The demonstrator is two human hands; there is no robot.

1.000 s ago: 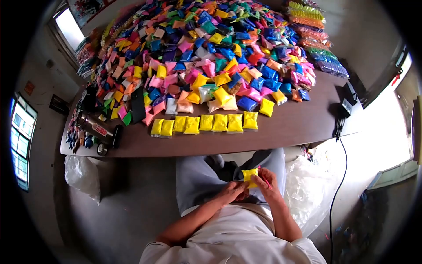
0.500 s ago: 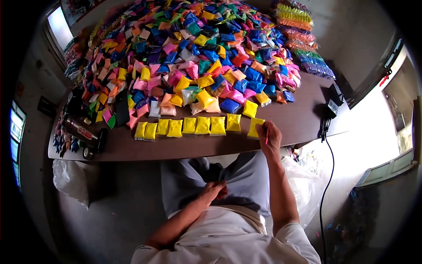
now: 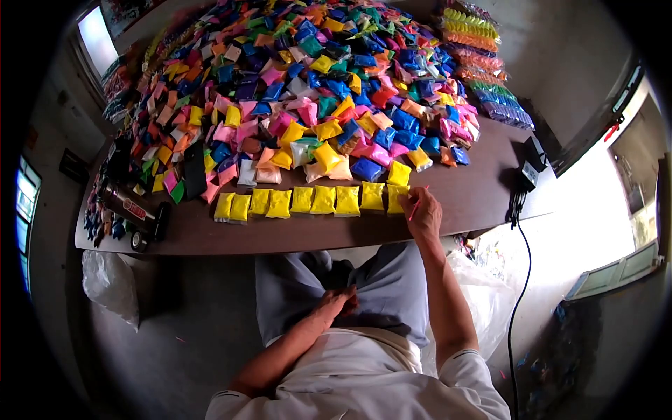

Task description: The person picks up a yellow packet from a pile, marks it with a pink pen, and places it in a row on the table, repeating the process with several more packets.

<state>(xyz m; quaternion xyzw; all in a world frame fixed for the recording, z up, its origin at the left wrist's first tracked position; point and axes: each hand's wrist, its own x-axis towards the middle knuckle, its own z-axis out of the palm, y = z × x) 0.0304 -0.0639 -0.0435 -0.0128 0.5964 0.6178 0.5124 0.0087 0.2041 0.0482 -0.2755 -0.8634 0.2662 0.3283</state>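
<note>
My right hand (image 3: 423,214) rests on the brown table (image 3: 476,192) at the right end of a row of yellow packets (image 3: 311,200). Its fingers pinch a thin pink stick (image 3: 415,208) and touch the last yellow packet (image 3: 395,198), which lies flat in line with the others. Down on my lap lies my left hand (image 3: 337,302), fingers loosely bent and holding nothing. Beyond the row, a large heap of coloured packets (image 3: 315,84) covers most of the table.
A dark cylinder with a red label (image 3: 130,206) lies at the table's left front. A black flat object (image 3: 194,171) sits among the packets. A black device (image 3: 530,169) with a cable (image 3: 519,280) stands at the right edge. Clear plastic bags (image 3: 110,283) lie on the floor.
My right hand carried a yellow packet from my lap up to the table and laid it at the row's right end. My left hand stayed on my lap.
</note>
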